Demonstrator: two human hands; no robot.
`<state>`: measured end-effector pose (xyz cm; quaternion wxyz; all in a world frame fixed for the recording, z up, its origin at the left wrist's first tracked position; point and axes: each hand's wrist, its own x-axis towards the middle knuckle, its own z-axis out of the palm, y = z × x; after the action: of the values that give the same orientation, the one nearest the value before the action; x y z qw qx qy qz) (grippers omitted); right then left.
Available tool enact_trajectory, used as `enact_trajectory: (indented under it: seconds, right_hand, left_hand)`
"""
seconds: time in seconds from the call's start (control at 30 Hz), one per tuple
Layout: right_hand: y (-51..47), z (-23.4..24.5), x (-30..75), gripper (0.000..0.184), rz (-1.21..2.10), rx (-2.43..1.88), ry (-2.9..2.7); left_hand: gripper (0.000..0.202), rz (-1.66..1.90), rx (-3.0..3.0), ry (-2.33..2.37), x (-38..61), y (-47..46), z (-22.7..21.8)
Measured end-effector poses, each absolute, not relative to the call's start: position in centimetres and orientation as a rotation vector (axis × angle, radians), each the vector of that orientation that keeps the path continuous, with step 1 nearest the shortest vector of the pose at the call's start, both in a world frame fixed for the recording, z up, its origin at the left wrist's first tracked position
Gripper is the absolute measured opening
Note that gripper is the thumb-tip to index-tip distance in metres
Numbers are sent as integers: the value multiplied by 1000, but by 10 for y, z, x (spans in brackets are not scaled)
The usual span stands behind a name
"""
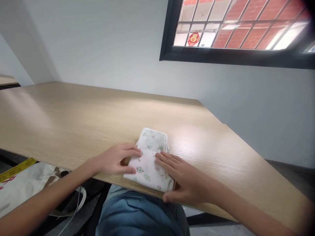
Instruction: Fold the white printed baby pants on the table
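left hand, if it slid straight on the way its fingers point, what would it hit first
The bare left hand touches the folded white cloth with small printed figures; straight on across it, the bare right hand would likely come first, though exact depth is unclear.

Matt cloth, smooth wood-grain tabletop with sheen, matt wall

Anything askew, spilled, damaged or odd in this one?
Nothing spilled or damaged stands out. On the table, under the left hand and right hand, the folded cloth shows slightly uneven layers along its right edge, a minor untidiness.
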<state>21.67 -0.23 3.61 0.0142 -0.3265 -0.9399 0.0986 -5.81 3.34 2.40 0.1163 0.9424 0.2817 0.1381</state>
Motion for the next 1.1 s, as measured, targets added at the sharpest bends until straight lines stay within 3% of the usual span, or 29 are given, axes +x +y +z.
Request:
enact_trajectory:
  seconds: [0.07,0.13,0.27,0.33,0.4,0.5,0.63,0.83,0.9,1.03,1.1]
  right_hand:
    - [-14,30,220,88,276,-971,-2938]
    - [-28,22,222,76,192,-907,-2910]
    - [-52,13,223,68,123,-880,-2745]
    - [-59,13,220,58,224,-938,-2582]
    - [-61,14,214,39,355,-1050,-2348]
    - [-54,15,198,13,461,-1295,-1979]
    - [-37,17,174,23,480,-1549,-1695]
    - [-18,12,166,36,419,-1702,-1543]
    - [-17,9,167,42,251,-1667,-1584]
    - [-20,3,155,36,-265,-1590,-1725]
    - [-22,0,149,36,-378,-1565,-1873]
  left_hand:
    - [79,421,2734,810,-62,13,16]
    - [91,469,2738,787,-63,-6,10]
    - [38,608,2689,798,-59,-31,6]
    - [25,686,2570,804,-54,-34,5]
    - [22,781,2372,931,-47,-33,2]
    - [37,921,2012,1298,-31,-29,-3]
    - [37,945,1790,1625,-7,-22,2]
    - [28,645,1756,2057,9,-14,13]
    - [29,747,1711,2102,12,-15,10]
    - [42,1143,2084,2039,21,-15,2]
    - [40,1061,2392,1920,26,-13,0]
